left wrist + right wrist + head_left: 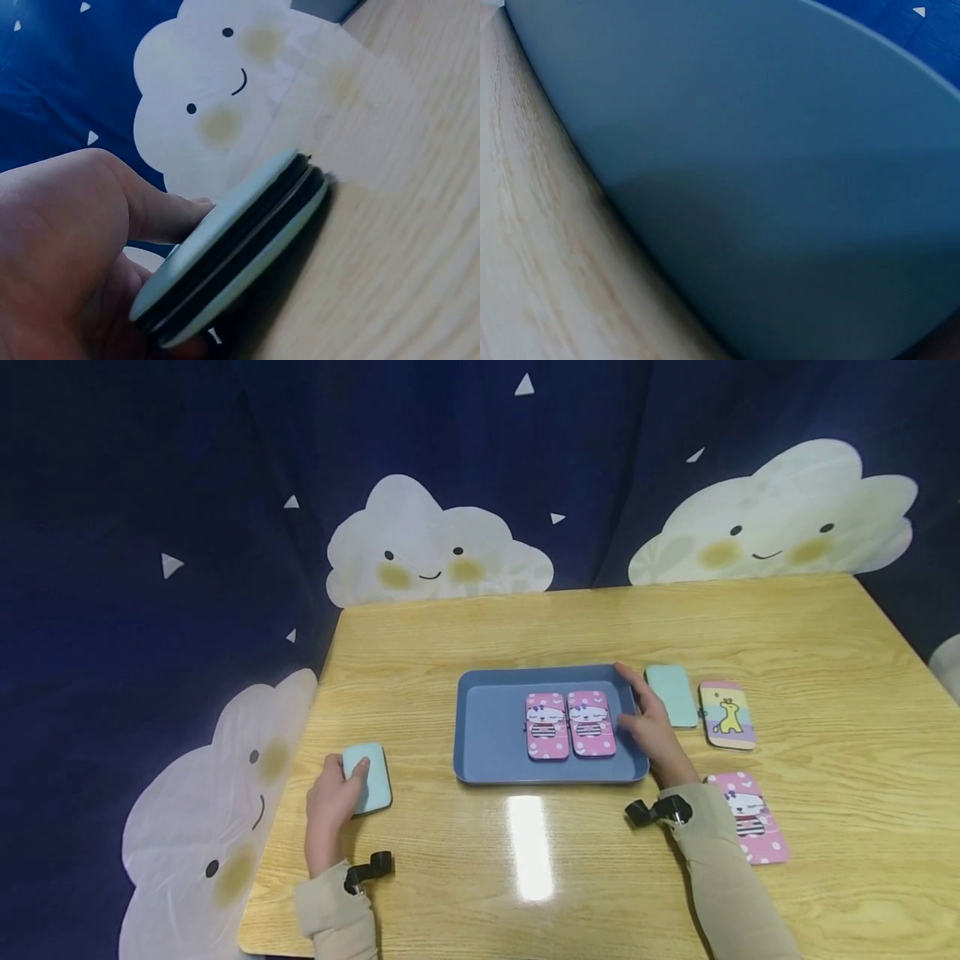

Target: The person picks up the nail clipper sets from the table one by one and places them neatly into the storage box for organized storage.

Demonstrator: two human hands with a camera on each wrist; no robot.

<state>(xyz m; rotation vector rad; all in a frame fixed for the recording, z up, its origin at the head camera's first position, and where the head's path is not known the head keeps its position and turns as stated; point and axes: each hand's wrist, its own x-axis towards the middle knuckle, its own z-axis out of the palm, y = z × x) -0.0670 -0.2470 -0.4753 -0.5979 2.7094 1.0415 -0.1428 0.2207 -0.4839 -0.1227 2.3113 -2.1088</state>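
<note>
Left hand (330,793): we are pinching mint case (377,789), closed to its thickness. Right hand (651,731): gripping blue tray (491,727) by one end; next probably needing steadiness.

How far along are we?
Done, apparently: two pink cases lie in the blue tray. In hand: the left hand holds a mint case; the right hand grips the tray. Likely remaining outside the tray: another mint case, the giraffe case, a third pink case.
</note>
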